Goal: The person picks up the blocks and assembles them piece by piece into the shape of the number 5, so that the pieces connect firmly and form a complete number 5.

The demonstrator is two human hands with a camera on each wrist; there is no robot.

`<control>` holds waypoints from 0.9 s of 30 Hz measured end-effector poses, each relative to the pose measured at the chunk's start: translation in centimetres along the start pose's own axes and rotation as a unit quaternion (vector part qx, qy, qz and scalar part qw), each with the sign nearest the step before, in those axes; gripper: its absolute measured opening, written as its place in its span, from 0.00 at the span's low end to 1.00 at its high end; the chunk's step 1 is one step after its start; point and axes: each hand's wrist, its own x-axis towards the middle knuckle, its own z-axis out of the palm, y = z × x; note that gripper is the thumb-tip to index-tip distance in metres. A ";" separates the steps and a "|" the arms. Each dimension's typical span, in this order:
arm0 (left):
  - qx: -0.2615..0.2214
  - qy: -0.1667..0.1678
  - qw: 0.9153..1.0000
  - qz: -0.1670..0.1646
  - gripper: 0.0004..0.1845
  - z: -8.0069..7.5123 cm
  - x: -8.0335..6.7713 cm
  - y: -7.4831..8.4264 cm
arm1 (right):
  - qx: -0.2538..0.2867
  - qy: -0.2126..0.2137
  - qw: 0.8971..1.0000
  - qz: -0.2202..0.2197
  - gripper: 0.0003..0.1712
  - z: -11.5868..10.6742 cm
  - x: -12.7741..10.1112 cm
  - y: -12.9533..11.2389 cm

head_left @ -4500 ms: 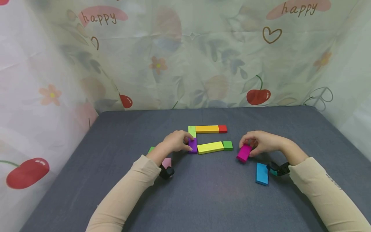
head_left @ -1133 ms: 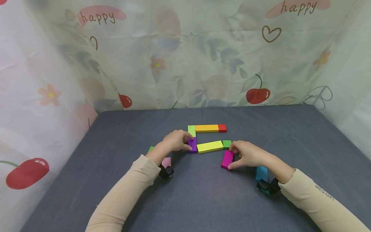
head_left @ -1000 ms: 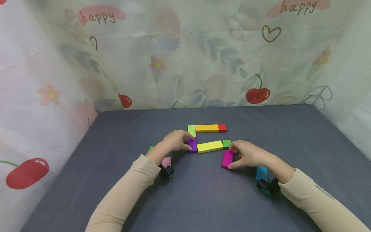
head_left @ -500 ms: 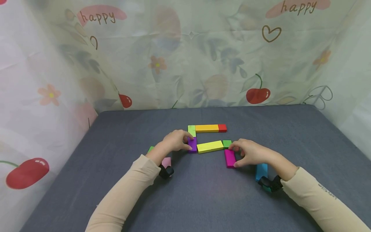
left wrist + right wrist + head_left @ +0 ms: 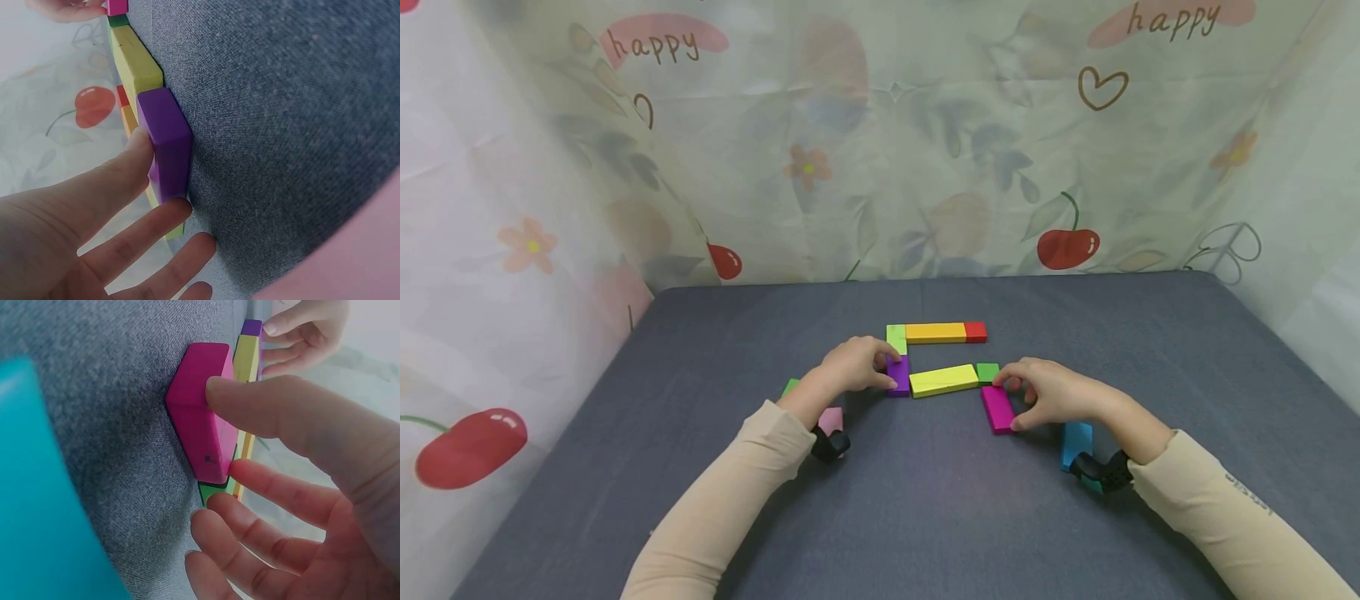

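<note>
Head view: on the grey felt table (image 5: 925,517), the right hand (image 5: 1052,396) pinches a magenta block (image 5: 997,408) just below the green cube (image 5: 987,372); a careless nudge could shift the yellow bar (image 5: 943,380).

Left wrist: the left hand (image 5: 81,231) touches the smooth, square-edged purple block (image 5: 165,144) with straight fingers.

Right wrist: thumb and fingers grasp the glossy magenta block; a teal block (image 5: 44,506) lies nearby.

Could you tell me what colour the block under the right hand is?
Magenta block; the right wrist view shows it best.
</note>
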 end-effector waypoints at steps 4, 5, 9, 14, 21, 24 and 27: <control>0.006 0.003 1.000 0.003 0.24 0.0 0.0 0.0 | 0.003 0.000 1.000 -0.001 0.31 -0.1 0.0 0.0; 0.008 0.004 1.000 0.004 0.24 0.0 0.0 0.0 | 0.003 0.000 1.000 -0.002 0.31 -0.1 0.0 0.1; 0.009 0.004 1.000 0.003 0.24 0.0 0.0 0.0 | 0.002 0.001 1.000 -0.004 0.31 -0.2 0.0 0.1; 0.007 0.003 1.000 0.002 0.24 -0.1 -0.1 0.1 | 0.007 0.001 1.000 -0.003 0.31 -0.2 0.1 0.2; 0.008 0.004 1.000 -0.001 0.24 0.0 -0.1 0.1 | 0.009 0.001 1.000 -0.003 0.31 -0.3 0.0 0.1; 0.008 0.005 1.000 -0.001 0.24 0.0 0.0 0.1 | 0.009 0.000 1.000 -0.003 0.31 -0.3 0.0 0.1; 0.008 0.006 1.000 0.001 0.24 0.1 0.0 0.0 | 0.008 -0.001 1.000 -0.003 0.31 -0.3 0.1 0.1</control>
